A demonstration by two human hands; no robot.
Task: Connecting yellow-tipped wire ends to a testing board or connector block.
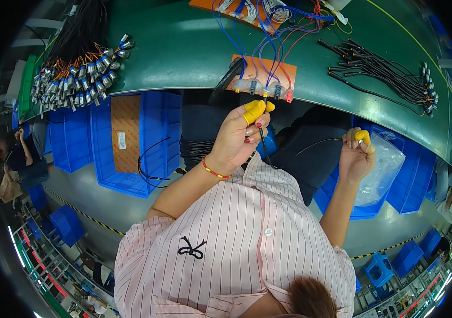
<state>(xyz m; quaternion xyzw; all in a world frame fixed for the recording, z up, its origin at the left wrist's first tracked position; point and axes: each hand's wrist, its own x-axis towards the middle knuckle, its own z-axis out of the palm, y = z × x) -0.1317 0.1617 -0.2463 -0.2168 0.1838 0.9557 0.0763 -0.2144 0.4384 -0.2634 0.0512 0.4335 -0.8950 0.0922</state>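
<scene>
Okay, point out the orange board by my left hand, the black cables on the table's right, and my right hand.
Orange board [290, 75], head view: bare surface near its right edge.
Black cables [388, 71], head view: mid-length of the bundle.
Right hand [356, 160], head view: middle of the hand.

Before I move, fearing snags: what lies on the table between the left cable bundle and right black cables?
Head view: mainly a near orange board, a far orange board, blue and red wires, and a black tubular piece.

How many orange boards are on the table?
2: a front orange board at the near edge of the green table, beyond the left hand; a rear orange board, cut off by the picture's top edge. More may be hidden.
</scene>
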